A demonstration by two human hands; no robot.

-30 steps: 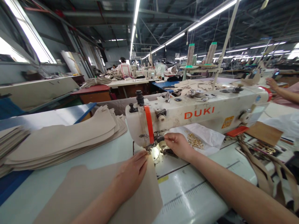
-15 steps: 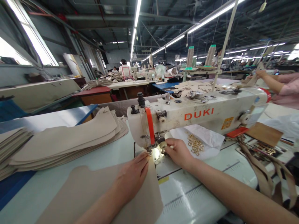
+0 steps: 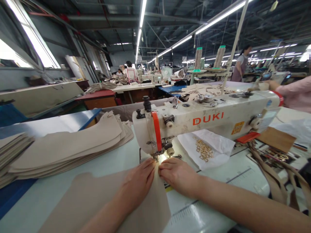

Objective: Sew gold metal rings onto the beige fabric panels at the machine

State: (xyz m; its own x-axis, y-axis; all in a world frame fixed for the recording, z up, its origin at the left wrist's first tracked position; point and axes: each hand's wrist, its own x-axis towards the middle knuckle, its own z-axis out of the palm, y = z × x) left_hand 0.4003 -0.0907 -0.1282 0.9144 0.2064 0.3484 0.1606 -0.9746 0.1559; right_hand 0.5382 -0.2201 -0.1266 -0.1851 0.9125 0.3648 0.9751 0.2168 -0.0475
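Observation:
A white DUKI sewing machine (image 3: 206, 119) stands in front of me, its needle lit from below. A beige cut panel (image 3: 92, 197) lies on the table with its corner under the needle. My left hand (image 3: 138, 184) lies flat on the panel, fingers stretched toward the needle. My right hand (image 3: 178, 176) rests palm down on the panel's right edge, fingertips beside the left hand's, right below the presser foot. Neither hand grips anything.
A stack of beige cut panels (image 3: 65, 149) lies at the left. White paper with small gold rings (image 3: 205, 150) sits under the machine arm. Beige straps (image 3: 274, 174) pile at the right. Another person's sleeve (image 3: 295, 94) shows at far right. Thread cones (image 3: 198, 56) stand behind.
My right hand has left the presser-foot area and come down toward me onto the panel's edge beside my left hand. The left hand has stayed put.

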